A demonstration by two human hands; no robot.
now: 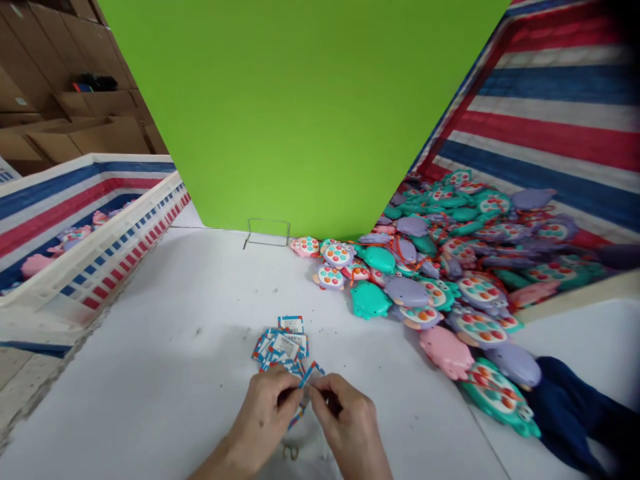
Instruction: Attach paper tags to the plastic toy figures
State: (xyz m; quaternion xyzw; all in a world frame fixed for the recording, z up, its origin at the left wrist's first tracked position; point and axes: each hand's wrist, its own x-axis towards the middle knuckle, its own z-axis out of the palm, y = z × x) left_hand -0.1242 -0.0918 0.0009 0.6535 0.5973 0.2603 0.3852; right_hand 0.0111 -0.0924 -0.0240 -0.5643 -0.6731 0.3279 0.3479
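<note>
Two bare hands meet at the near edge of the white bench (165,347): the left hand (265,413) and the right hand (345,417) together pinch one small card tag (304,390) with a blue-and-red striped border, held edge-on between their fingertips. Each grip is clenched on that tag.

Just beyond the knuckles lies a loose stack of tags (283,343) of the same kind, fanned on the bench; how many it holds cannot be told, though at least four overlapping faces show.

Left of the stack the bench is bare right up to a white crate (95,260) with blue and red marks, which forms the left boundary. Straight ahead, a green board (300,113) stands upright at the far edge, with one thin wire stand (267,233) at its foot.

On the right, a heap of toys (450,280) in teal, purple and pink, many with coloured button faces, spills from a striped sack (550,100) onto the bench, too many to count. One dark blue cloth (570,413) lies at the near right corner, beside the nearest toys.
</note>
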